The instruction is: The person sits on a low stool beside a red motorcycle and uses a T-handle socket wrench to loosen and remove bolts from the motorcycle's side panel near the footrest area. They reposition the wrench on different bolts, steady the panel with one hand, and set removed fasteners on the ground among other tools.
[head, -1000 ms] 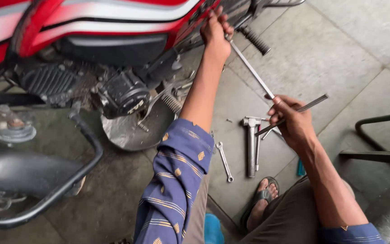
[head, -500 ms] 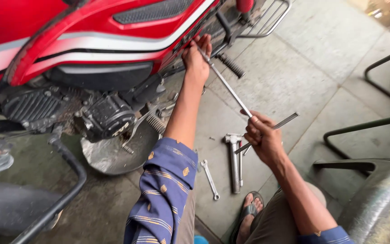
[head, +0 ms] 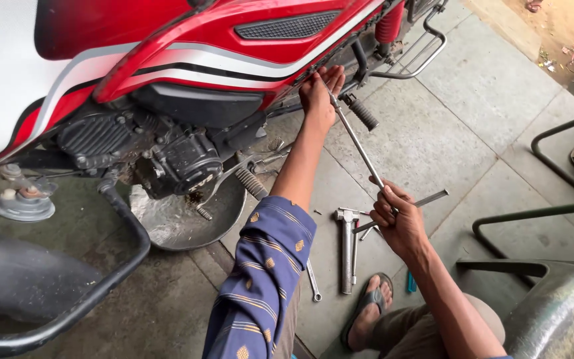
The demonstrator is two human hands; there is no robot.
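Observation:
A red and white motorcycle (head: 187,40) stands on a paved floor, its black engine (head: 167,156) exposed. My left hand (head: 319,93) is raised to the lower edge of the red side panel and rests at the far tip of a long T-handle wrench (head: 359,147). My right hand (head: 398,223) grips the crossbar end of that wrench, low and to the right. The shaft runs diagonally between both hands. My left sleeve is blue with a yellow pattern.
A round metal pan (head: 187,219) sits under the engine. A hammer-like steel tool (head: 347,249) and a small spanner (head: 313,282) lie on the floor near my sandalled foot (head: 367,312). Black crash bar (head: 81,299) at left, metal frames (head: 539,213) at right.
The view has shifted closer and rightward along the bike. Both hands keep hold of the wrench; my left hand stays at the panel edge, the right hand has turned the crossbar slightly.

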